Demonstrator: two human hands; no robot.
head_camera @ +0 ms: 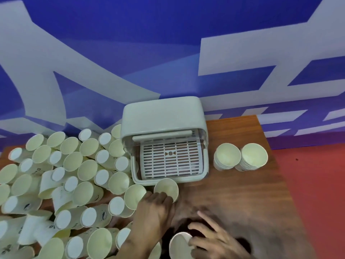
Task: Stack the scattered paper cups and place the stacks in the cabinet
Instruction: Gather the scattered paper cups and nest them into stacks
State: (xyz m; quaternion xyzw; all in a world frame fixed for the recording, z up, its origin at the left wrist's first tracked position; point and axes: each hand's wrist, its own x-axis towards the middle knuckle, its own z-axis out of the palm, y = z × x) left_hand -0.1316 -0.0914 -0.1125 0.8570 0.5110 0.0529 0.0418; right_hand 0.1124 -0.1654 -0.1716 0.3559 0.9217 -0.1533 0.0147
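Paper cups, pale and unstacked, lie in a loose heap to the left of the cabinet, some on their sides, some mouth up and some base up, covering that end of the wooden surface. In front of the cabinet's left corner, the left grip, a bare hand, reaches forward with its fingers curled over the near rim of a single cup; this cup is tilted mouth upward and sits just against the cabinet's front lip. The white plastic cabinet stands against the blue-and-white wall, its front open, showing a slotted rack inside. Nearer the viewer than the cabinet, the right grip holds a second cup by its rim between thumb and fingertips, the other fingers spread. To the right of the cabinet, two nested stacks stand side by side, touching, mouths upward. Beyond the surface's right edge lies red floor.
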